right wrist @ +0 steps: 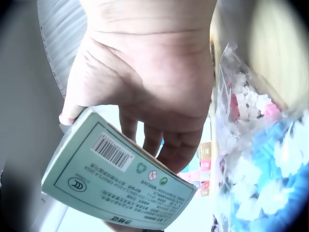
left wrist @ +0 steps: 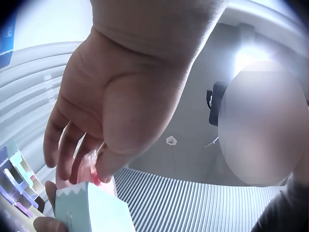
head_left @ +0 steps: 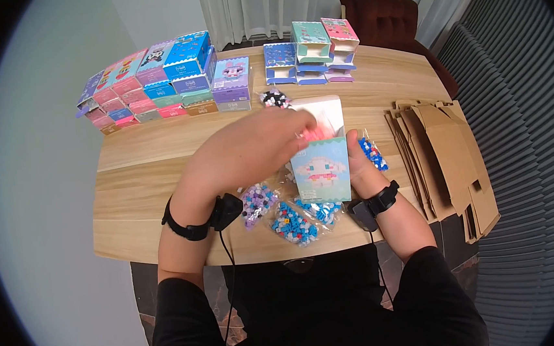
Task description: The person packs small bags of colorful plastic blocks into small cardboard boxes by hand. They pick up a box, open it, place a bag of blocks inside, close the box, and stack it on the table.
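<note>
A light green toy-brick box (head_left: 322, 172) with a white character on its front stands upright with its top flap raised. My right hand (head_left: 358, 160) grips it from the side, thumb along one edge and fingers behind, as the right wrist view shows with the barcode side of the box (right wrist: 113, 169). Over the opening, my left hand (head_left: 255, 145) pinches a clear bag of pink bricks (head_left: 316, 133) between thumb and fingers. Part of that bag sits inside the box, its lower end hidden. In the left wrist view the fingertips are right at the box rim.
Bags of blue bricks (head_left: 294, 227) and purple bricks (head_left: 258, 204) lie near the table's front edge. Another blue bag (head_left: 373, 154) lies right of the box. Stacked boxes (head_left: 152, 79) stand back left, opened boxes (head_left: 312, 53) at the back, flattened cardboard (head_left: 444, 153) at right.
</note>
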The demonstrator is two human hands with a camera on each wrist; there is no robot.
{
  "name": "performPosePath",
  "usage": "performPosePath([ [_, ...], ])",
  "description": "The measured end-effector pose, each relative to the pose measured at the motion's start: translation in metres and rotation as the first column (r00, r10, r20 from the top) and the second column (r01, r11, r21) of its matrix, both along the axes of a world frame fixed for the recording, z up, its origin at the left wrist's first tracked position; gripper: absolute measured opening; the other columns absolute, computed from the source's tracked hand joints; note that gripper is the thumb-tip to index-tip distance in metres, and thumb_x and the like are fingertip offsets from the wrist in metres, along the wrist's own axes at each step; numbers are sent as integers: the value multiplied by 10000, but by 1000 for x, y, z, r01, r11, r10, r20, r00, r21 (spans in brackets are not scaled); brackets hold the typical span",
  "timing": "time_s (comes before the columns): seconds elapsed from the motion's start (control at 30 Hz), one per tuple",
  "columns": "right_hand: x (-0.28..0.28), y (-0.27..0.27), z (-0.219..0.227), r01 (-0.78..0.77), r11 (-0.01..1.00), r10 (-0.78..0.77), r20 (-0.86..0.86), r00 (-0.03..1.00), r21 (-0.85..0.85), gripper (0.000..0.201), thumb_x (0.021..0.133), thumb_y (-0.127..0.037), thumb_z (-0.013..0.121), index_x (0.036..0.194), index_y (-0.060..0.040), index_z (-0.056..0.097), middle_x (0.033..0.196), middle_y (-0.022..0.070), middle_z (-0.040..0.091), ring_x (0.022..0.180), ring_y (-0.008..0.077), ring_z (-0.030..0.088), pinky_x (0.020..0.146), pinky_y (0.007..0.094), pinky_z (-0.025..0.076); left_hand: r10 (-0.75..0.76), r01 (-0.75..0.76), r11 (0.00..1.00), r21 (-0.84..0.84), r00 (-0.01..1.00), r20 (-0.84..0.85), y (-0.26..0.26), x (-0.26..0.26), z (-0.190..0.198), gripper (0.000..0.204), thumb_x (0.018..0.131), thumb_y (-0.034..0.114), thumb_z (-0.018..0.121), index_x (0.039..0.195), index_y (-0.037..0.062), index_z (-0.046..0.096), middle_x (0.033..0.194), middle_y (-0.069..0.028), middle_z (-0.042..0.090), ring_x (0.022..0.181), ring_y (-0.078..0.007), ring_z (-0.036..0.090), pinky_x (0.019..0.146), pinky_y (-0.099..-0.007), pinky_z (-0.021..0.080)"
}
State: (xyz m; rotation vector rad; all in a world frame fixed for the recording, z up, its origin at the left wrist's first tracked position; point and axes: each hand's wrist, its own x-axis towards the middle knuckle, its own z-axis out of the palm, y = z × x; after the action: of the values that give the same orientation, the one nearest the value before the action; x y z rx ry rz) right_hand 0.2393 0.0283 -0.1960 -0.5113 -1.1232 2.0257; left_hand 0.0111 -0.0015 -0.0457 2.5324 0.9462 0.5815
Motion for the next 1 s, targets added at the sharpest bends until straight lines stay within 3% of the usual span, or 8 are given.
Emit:
performPosePath([
  [0.07,0,0,3,21,1000,-21,4,1000,7,1238,576,-887,593,1439,-33,354,1351,176,522,1211,294,567,976,457,508,-93,94,992,87,995,-18,-2,0,-5,267,926,153,571,1161,28,559,1129,-142,616,1079,-327,576,892,-410,471],
  [0.17,-2,-2,11,47,998,-47,4,999,32,1231,576,-885,594,1445,-48,351,1359,180,516,1221,298,560,981,463,503,25,-26,995,99,1000,10,-4,-1,5,273,923,147,574,1169,31,561,1113,-137,615,1078,-334,570,917,-413,459],
  [0.37,-4,-3,0,-33,998,35,-41,999,50,1205,602,-876,585,1449,-52,346,1348,215,515,1216,357,553,987,495,492,128,-205,935,290,956,262,7,3,-12,303,907,134,589,1195,40,563,1093,-151,634,1044,-351,588,882,-423,472],
  [0.47,-5,-1,-5,-65,998,66,-64,996,10,1199,612,-870,588,1452,-51,338,1351,234,508,1200,382,558,988,507,488,108,-122,984,128,988,114,5,2,-4,269,887,118,600,1144,38,593,1027,-153,664,968,-354,624,825,-419,495],
  [0.57,-4,3,-11,-91,994,84,-104,991,-67,1190,616,-861,599,1450,-53,340,1357,244,500,1186,392,566,986,514,487,72,-101,970,220,988,137,10,0,-5,201,867,106,614,1052,29,626,954,-150,676,895,-352,644,773,-414,507],
  [0.77,-3,2,-14,-160,987,158,-113,981,-16,1114,686,-818,590,1455,-55,332,1374,252,478,1196,428,547,983,547,480,208,-290,904,313,940,271,7,-1,3,148,864,101,614,986,20,638,912,-143,664,865,-341,638,751,-406,505],
  [0.87,-3,2,-13,-125,992,124,-107,986,-6,1069,737,-791,568,1471,-60,305,1397,258,456,1220,454,521,991,564,468,111,-165,948,272,973,202,1,-2,13,160,879,130,620,995,23,642,912,-133,657,873,-335,634,759,-400,504],
  [1.0,-2,1,-8,-108,994,109,-107,988,22,1049,762,-780,549,1480,-61,287,1410,262,441,1241,466,499,1003,573,455,75,-117,954,277,985,158,-5,3,7,183,888,167,629,1003,26,646,925,-130,649,888,-328,629,766,-396,502],
])
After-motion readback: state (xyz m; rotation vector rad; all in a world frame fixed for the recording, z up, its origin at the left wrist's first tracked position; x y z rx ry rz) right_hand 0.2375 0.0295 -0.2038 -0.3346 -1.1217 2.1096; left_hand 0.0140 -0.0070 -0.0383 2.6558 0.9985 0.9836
